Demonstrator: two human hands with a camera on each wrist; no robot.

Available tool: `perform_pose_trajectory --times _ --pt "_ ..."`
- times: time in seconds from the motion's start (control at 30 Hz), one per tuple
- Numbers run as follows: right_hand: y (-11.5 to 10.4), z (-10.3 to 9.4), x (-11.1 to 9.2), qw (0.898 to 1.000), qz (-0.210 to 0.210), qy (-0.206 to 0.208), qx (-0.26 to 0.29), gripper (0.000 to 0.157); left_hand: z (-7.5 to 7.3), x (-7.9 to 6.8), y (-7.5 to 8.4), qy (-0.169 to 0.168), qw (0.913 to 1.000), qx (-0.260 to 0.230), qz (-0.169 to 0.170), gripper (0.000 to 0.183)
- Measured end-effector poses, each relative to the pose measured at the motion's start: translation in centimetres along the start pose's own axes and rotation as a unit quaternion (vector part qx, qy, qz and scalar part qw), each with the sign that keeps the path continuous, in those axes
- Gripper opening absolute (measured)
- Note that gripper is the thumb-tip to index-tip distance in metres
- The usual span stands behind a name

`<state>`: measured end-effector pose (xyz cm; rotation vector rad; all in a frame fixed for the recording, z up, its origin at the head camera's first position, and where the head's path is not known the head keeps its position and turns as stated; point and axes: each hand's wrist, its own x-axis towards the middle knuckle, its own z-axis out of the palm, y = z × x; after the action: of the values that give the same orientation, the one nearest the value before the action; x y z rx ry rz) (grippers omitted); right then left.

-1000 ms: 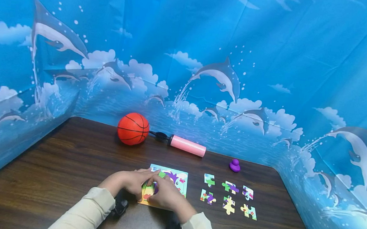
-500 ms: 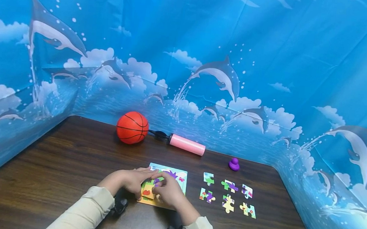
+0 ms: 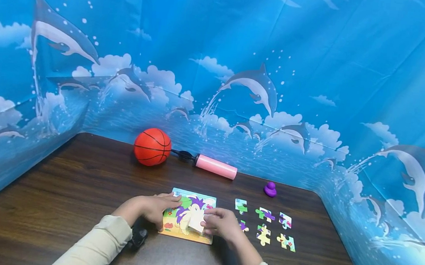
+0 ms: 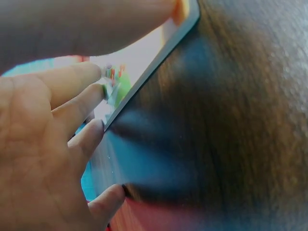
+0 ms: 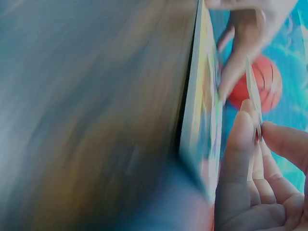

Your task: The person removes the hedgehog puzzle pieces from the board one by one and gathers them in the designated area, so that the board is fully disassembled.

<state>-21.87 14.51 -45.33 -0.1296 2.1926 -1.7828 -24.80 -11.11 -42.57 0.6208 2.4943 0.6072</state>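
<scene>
A square picture puzzle board (image 3: 182, 226) with a purple-spined cartoon hedgehog lies flat on the table. My left hand (image 3: 150, 211) rests along its left side, fingertips at the upper edge and thumb by the lower left corner. In the left wrist view the left fingers (image 4: 86, 98) reach onto the board's margin, fairly straight. Over the board's right half, my right hand (image 3: 224, 224) pinches a pale puzzle piece (image 3: 196, 222) between thumb and fingers. The right wrist view catches that piece (image 5: 253, 91) nearly edge-on, raised off the board.
Several loose puzzle pieces (image 3: 263, 235) lie in two rows right of the board, one partly behind the right hand. Farther back are a red basketball (image 3: 152, 147), a pink hand pump (image 3: 216, 167) and a purple rubber duck (image 3: 270, 189). A dolphin-print curtain (image 3: 208, 86) surrounds the table.
From the board's lower left, my right hand has moved right, carrying the puzzle piece. More of the hedgehog picture shows now. The left hand has stayed at the board's left side.
</scene>
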Motion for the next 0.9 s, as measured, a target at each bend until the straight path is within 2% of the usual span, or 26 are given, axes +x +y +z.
perform_pose_trajectory --times 0.2,0.37,0.5,0.67,0.9 --pt "1.9 -4.6 -2.2 0.999 0.032 0.015 0.020 0.034 0.0 0.0 -0.1 0.004 0.9999 0.010 -0.006 0.085" --pt "2.9 -7.2 -3.8 0.998 0.045 0.029 0.013 0.033 0.0 -0.1 -0.2 0.006 0.9999 0.015 -0.005 0.085" --pt "3.2 -8.1 -4.3 0.997 0.048 0.045 -0.030 0.032 0.1 0.0 -0.3 0.003 0.9999 0.015 -0.003 0.085" --pt "3.0 -8.5 -4.6 0.991 0.046 0.074 -0.098 0.027 0.1 0.0 -0.2 0.000 1.0000 0.008 -0.001 0.085" --pt "2.4 -8.5 -5.3 0.980 0.017 0.069 -0.184 0.020 0.2 0.3 -0.2 0.000 0.9999 0.011 -0.003 0.085"
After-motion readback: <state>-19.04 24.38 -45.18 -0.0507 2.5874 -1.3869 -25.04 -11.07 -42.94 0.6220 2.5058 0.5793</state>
